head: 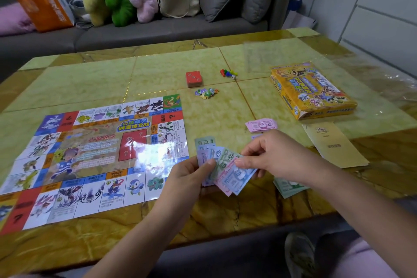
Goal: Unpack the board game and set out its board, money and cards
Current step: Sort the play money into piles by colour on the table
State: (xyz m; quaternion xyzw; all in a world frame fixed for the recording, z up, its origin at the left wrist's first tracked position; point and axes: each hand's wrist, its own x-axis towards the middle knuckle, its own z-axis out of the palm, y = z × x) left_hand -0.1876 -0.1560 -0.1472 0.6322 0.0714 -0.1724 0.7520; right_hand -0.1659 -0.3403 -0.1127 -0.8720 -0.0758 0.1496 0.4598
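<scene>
Sorting notes (225,166) | left hand (188,178) gripping the fan, right hand (268,157) pinching one | peeling singly onto matching piles (pink pile (260,124) at 1 o'clock) is looking wisest

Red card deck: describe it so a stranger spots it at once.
Start at the glossy unfolded game board on the yellow marble table; beyond its far right corner sits a square stack of red cards. Coloured plastic pawns lie to its right, bright flat tokens on its near side; it alone is a solid red block.
</scene>
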